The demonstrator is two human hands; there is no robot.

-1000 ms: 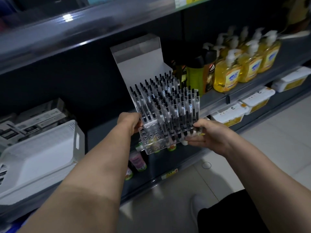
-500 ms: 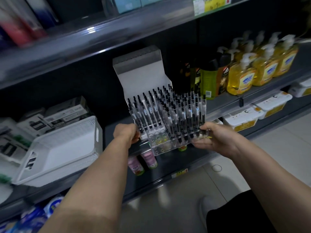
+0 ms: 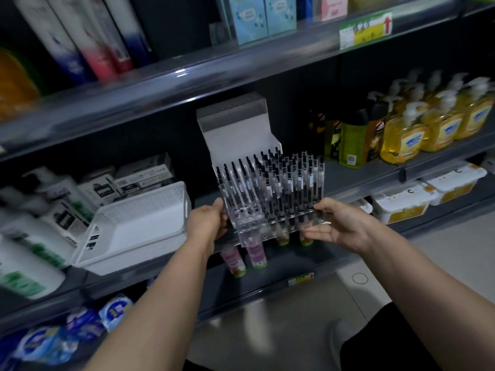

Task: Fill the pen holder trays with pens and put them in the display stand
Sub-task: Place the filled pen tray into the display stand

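A clear plastic pen holder tray (image 3: 247,232) holds several upright black pens (image 3: 278,188), with a patch of bare holes at its front left. My left hand (image 3: 207,222) grips the tray's left end and my right hand (image 3: 338,226) holds its right end, thumb on top and fingers underneath. The tray hangs in the air just in front of the white display stand (image 3: 235,135), which sits on the middle shelf with its tall back panel rising behind the pens. The stand's base is hidden behind the tray.
A white perforated basket (image 3: 139,223) sits left of the stand with boxes behind it. Dark bottles (image 3: 353,137) and yellow soap dispensers (image 3: 407,135) stand to the right. Small bottles (image 3: 257,254) are on the shelf below. The upper shelf edge (image 3: 214,73) overhangs the stand.
Both hands have lifted the tray up and in toward the display stand. The camera view has tilted upward, showing the top shelf.
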